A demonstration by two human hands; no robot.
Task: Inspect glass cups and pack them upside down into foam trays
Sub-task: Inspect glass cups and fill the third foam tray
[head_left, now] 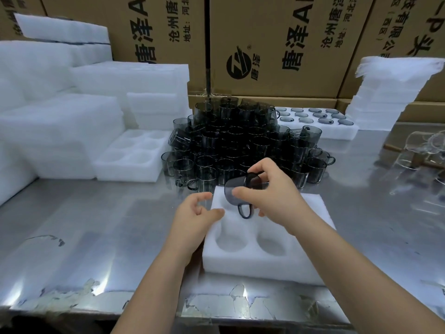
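Cardboard boxes (277, 32) printed 唐泽; right hand (272, 196) holds cup (234, 183).

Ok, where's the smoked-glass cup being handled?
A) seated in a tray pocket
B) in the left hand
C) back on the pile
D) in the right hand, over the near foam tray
D: the right hand holds the smoked-glass cup tilted above the near foam tray; left hand empty.

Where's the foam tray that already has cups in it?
The filled tray sits back right in the head view, behind the pile of dark cups, beside a leaning foam stack.
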